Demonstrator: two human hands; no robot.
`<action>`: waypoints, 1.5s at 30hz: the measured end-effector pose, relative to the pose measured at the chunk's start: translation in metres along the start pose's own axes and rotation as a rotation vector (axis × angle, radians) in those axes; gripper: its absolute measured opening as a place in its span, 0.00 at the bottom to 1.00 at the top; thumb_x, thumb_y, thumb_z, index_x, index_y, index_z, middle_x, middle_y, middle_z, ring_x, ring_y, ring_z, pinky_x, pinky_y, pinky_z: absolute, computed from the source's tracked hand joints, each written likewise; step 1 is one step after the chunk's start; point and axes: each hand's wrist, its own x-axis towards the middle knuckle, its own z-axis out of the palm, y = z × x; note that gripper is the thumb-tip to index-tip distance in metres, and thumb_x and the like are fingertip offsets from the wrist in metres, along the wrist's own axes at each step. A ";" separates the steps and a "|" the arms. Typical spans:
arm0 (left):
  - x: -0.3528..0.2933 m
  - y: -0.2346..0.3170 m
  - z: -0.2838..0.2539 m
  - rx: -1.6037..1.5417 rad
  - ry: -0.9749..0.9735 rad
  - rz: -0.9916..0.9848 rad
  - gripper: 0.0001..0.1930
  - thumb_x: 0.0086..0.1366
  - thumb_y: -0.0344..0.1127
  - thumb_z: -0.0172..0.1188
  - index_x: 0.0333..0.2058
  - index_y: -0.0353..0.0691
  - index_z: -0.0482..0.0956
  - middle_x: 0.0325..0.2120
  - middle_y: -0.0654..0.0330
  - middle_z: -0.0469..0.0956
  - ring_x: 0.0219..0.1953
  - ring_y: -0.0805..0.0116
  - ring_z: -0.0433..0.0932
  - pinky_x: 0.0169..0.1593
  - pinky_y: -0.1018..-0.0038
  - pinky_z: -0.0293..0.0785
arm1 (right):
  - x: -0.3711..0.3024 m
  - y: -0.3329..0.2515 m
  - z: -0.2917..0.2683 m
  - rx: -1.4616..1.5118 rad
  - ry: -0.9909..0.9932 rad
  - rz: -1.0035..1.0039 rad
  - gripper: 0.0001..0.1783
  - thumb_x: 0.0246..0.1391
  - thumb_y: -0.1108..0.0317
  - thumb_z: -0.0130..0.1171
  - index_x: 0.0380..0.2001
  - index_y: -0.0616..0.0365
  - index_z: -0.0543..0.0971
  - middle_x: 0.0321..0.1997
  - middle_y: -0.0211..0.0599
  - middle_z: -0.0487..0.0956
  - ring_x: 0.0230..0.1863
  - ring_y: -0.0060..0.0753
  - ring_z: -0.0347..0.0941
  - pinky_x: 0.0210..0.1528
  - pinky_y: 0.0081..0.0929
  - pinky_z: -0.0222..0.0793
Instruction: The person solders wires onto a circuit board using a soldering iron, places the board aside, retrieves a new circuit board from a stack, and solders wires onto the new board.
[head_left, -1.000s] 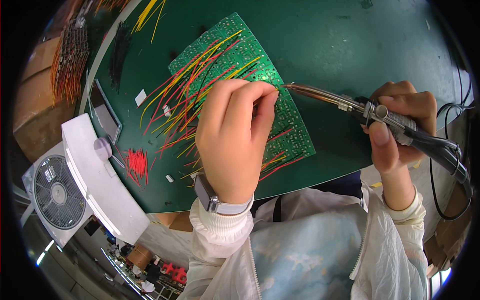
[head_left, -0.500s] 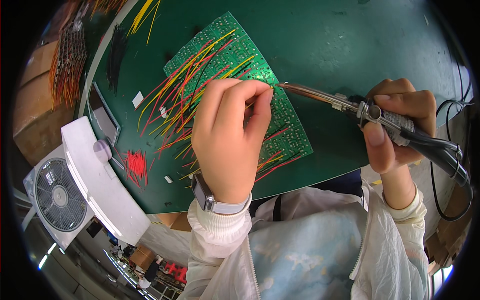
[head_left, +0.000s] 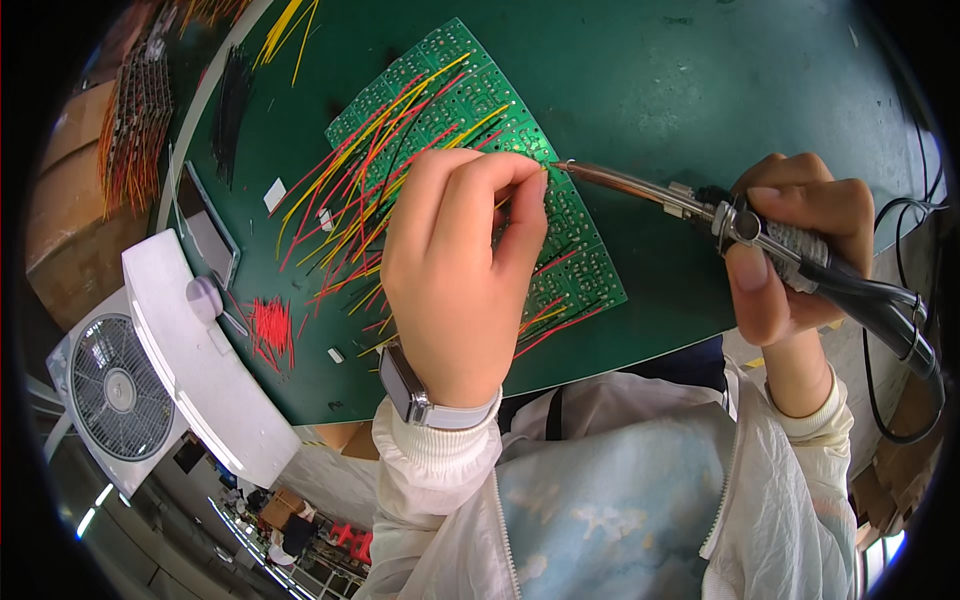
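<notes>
A green circuit board panel [head_left: 500, 92] lies on the green tabletop, with red, yellow and black wires [head_left: 350, 185] fanning out from it to the left. My left hand [head_left: 455, 265] is above the panel, its thumb and forefinger pinched together near the right edge. A tiny yellow sliver, seemingly a wire end, shows at those fingertips; the rest is hidden by the hand. My right hand [head_left: 800, 245] is closed around a soldering iron [head_left: 690, 205]. The iron's tip is at the panel's right edge, close beside my left fingertips; whether it touches is unclear.
Loose red wires [head_left: 271, 332], black wires [head_left: 232, 115] and yellow wires [head_left: 284, 32] lie on the left. A dark flat screen-like panel [head_left: 212, 230], a white lamp-like bar [head_left: 205, 370] and a fan [head_left: 118, 390] stand beyond. The iron's black cable [head_left: 868, 380] loops at the right.
The pinching left hand has shifted up very slightly, as has the panel. The iron's tip has moved a little up and left. Both grips look the same.
</notes>
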 end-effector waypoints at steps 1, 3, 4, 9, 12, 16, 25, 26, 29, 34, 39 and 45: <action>0.000 0.000 0.000 0.012 -0.006 0.007 0.06 0.50 0.19 0.61 0.27 0.33 0.75 0.24 0.62 0.72 0.22 0.75 0.68 0.26 0.81 0.65 | 0.000 -0.001 0.000 -0.002 -0.008 0.009 0.14 0.37 0.75 0.56 0.29 0.69 0.65 0.21 0.44 0.68 0.17 0.25 0.62 0.20 0.19 0.61; 0.000 -0.001 -0.001 0.023 -0.006 0.021 0.06 0.49 0.19 0.61 0.27 0.33 0.75 0.24 0.62 0.72 0.22 0.75 0.69 0.26 0.81 0.65 | -0.001 -0.002 0.000 -0.002 -0.016 0.017 0.14 0.37 0.75 0.56 0.29 0.69 0.65 0.21 0.43 0.67 0.17 0.25 0.62 0.20 0.19 0.61; 0.001 -0.001 0.000 0.029 -0.008 0.038 0.06 0.49 0.19 0.61 0.27 0.33 0.75 0.24 0.62 0.72 0.22 0.75 0.69 0.26 0.80 0.65 | -0.002 -0.002 0.000 -0.012 -0.020 0.008 0.14 0.37 0.75 0.56 0.29 0.69 0.65 0.21 0.43 0.67 0.17 0.25 0.62 0.20 0.19 0.62; 0.003 0.003 -0.001 0.031 -0.019 0.020 0.06 0.49 0.18 0.61 0.27 0.33 0.75 0.23 0.61 0.72 0.22 0.74 0.69 0.26 0.80 0.66 | -0.002 -0.003 -0.001 -0.027 -0.032 -0.005 0.15 0.37 0.74 0.56 0.29 0.69 0.65 0.21 0.42 0.67 0.17 0.26 0.62 0.20 0.20 0.62; 0.002 0.002 -0.002 0.046 -0.016 0.020 0.07 0.48 0.18 0.61 0.27 0.33 0.75 0.23 0.62 0.73 0.22 0.74 0.69 0.26 0.80 0.66 | -0.002 -0.002 -0.002 -0.027 -0.047 -0.021 0.15 0.38 0.74 0.56 0.30 0.69 0.65 0.21 0.43 0.67 0.17 0.26 0.62 0.20 0.20 0.63; 0.001 0.003 -0.002 0.073 -0.019 0.024 0.07 0.48 0.18 0.61 0.26 0.33 0.74 0.23 0.62 0.73 0.22 0.74 0.69 0.26 0.80 0.66 | -0.001 -0.003 -0.004 -0.028 -0.005 -0.026 0.15 0.39 0.74 0.56 0.30 0.69 0.65 0.21 0.44 0.67 0.17 0.26 0.62 0.20 0.21 0.63; 0.003 0.004 -0.003 0.132 -0.048 0.037 0.11 0.43 0.20 0.62 0.26 0.38 0.72 0.24 0.60 0.68 0.26 0.62 0.71 0.28 0.69 0.67 | 0.001 0.000 -0.003 -0.028 0.015 -0.023 0.14 0.41 0.74 0.57 0.31 0.69 0.65 0.20 0.41 0.67 0.16 0.24 0.61 0.19 0.21 0.60; 0.003 0.004 -0.004 0.137 -0.043 0.039 0.11 0.43 0.20 0.62 0.26 0.38 0.72 0.24 0.60 0.68 0.26 0.62 0.71 0.28 0.69 0.67 | 0.002 -0.001 -0.002 -0.007 0.024 -0.028 0.14 0.42 0.74 0.57 0.31 0.69 0.65 0.20 0.40 0.66 0.16 0.23 0.61 0.19 0.20 0.60; 0.004 0.005 -0.008 0.306 -0.040 0.170 0.10 0.48 0.26 0.62 0.30 0.40 0.72 0.27 0.61 0.70 0.30 0.61 0.69 0.32 0.68 0.66 | 0.001 0.002 0.000 0.002 0.074 -0.046 0.14 0.43 0.74 0.58 0.30 0.68 0.65 0.19 0.39 0.66 0.15 0.22 0.59 0.19 0.21 0.60; 0.056 -0.013 -0.045 0.339 0.022 0.074 0.07 0.57 0.31 0.58 0.34 0.35 0.75 0.26 0.60 0.74 0.28 0.70 0.70 0.34 0.75 0.67 | -0.005 0.008 0.000 -0.026 0.172 -0.048 0.16 0.38 0.72 0.63 0.28 0.67 0.67 0.20 0.40 0.71 0.18 0.22 0.65 0.20 0.16 0.61; 0.145 -0.113 -0.044 0.366 -0.093 0.111 0.10 0.58 0.35 0.57 0.35 0.35 0.76 0.28 0.58 0.77 0.28 0.70 0.75 0.36 0.76 0.70 | -0.003 0.007 0.006 -0.008 0.172 -0.052 0.15 0.36 0.73 0.63 0.27 0.68 0.69 0.18 0.39 0.72 0.17 0.21 0.65 0.19 0.15 0.61; 0.183 -0.139 -0.018 0.395 -0.094 0.052 0.12 0.56 0.39 0.58 0.33 0.35 0.77 0.26 0.58 0.78 0.29 0.68 0.76 0.37 0.74 0.71 | -0.002 0.006 0.002 -0.030 0.181 -0.029 0.15 0.35 0.74 0.62 0.26 0.67 0.68 0.17 0.39 0.72 0.16 0.22 0.66 0.19 0.15 0.62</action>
